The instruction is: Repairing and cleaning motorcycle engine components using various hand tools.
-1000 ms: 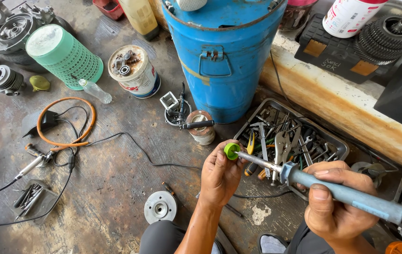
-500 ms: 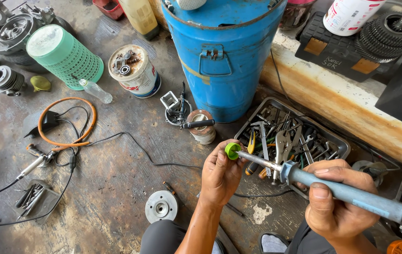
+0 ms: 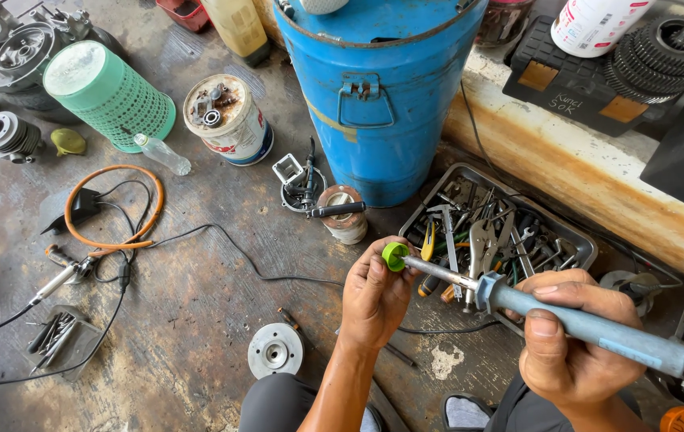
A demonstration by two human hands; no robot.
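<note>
The right hand (image 3: 570, 340) grips a blue-handled soldering iron (image 3: 518, 302); its tip reaches a small green cap (image 3: 394, 256) pinched in the left hand (image 3: 375, 294).

A large blue metal drum (image 3: 382, 96) is seen on the stained concrete floor (image 3: 198, 296), flanked by a green perforated plastic basket (image 3: 110, 96), a rusty-topped paint can (image 3: 228, 120), a coiled orange hose (image 3: 114, 208) and a grey metal tray of hand tools (image 3: 502, 232).
</note>
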